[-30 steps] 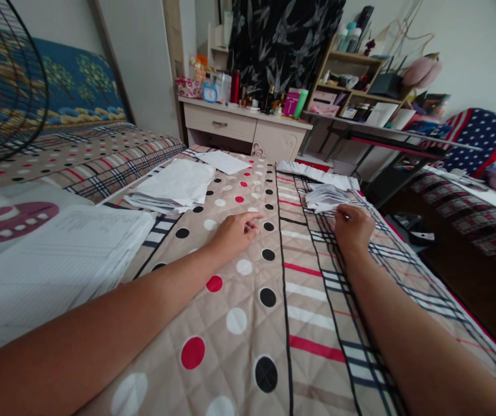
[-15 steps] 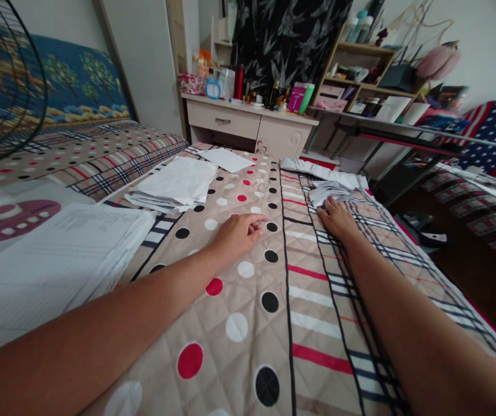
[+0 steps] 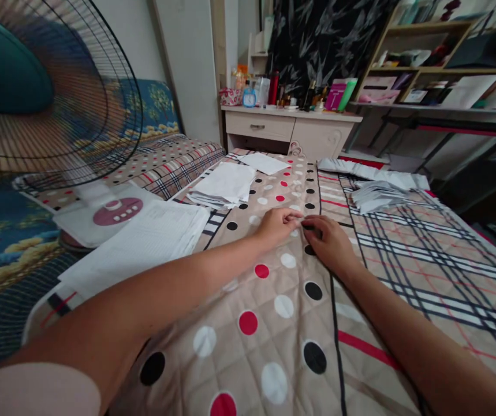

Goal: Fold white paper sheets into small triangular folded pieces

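Both my hands meet on a quilted bedspread (image 3: 273, 323) with red, black and white dots. My left hand (image 3: 279, 225) lies with its fingers curled and its thumb and forefinger pinched together, pointing right. My right hand (image 3: 329, 241) rests on the cloth just beside it, fingers bent, fingertips touching those of the left hand. What the fingertips pinch, if anything, is too small to make out. A pile of small folded white papers (image 3: 375, 196) lies to the right, beyond my right hand.
A stack of lined sheets (image 3: 144, 242) lies at the left, with more white paper stacks (image 3: 226, 185) and a single sheet (image 3: 265, 163) farther back. A standing fan (image 3: 48, 104) fills the left. A cluttered dresser (image 3: 291, 130) and shelves (image 3: 438, 75) stand behind.
My right hand has left the folded paper pile and come left to meet my left hand at the middle of the bedspread. My view has swung left, with the fan now large.
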The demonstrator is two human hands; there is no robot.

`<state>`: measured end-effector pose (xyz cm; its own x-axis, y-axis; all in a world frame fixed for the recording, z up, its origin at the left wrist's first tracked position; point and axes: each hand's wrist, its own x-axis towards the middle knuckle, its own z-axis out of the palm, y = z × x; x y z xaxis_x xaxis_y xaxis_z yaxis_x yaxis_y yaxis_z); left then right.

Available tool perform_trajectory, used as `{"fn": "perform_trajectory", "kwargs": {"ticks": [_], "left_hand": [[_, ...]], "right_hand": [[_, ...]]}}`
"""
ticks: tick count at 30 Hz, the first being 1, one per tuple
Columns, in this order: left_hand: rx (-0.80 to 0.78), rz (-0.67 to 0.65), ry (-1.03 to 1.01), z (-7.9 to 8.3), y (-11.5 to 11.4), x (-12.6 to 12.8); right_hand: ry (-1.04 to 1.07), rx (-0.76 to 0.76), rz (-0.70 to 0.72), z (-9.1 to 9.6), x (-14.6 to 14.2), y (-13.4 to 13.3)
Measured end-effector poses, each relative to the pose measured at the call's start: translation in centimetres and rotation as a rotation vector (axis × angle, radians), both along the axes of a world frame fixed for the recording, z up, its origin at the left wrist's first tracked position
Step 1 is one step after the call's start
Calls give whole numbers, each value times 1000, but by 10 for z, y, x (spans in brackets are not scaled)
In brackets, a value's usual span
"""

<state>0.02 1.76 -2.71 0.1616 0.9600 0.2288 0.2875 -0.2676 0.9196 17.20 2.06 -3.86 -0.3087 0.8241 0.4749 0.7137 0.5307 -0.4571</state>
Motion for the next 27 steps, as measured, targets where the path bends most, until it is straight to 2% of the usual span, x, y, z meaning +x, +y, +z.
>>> {"fn": "perform_trajectory", "kwargs": {"ticks": [2,4,7,9,10,12,14,17,21,25,27], "left_hand": [[-120,-88,-23,15,-7,-13],[-218,-142,25,34,-16,-39],[-100,-18,296,62,-27,-104],[18,187,529,74,-31,-159],[29,281,618,77,-34,-185],[-63,370,748,78,-40,-230],[-199,362,861,74,-50,-257],[-356,395,983,65,-67,-264],[-395,313,1005,58,-79,-246],[-416,300,925,68,-83,-231],[-331,217,785,78,-97,-221]], "right_hand": [[50,-2,45,1,-3,-3],[74,-6,51,3,0,-3],[27,20,58,4,4,-1],[-21,46,68,3,3,0],[-42,57,71,3,3,1],[-66,72,72,3,2,2],[-70,73,68,3,1,2],[-59,54,64,4,2,2],[-46,35,63,6,2,0],[-36,29,60,6,2,-1],[-28,19,51,6,2,-1]]}}
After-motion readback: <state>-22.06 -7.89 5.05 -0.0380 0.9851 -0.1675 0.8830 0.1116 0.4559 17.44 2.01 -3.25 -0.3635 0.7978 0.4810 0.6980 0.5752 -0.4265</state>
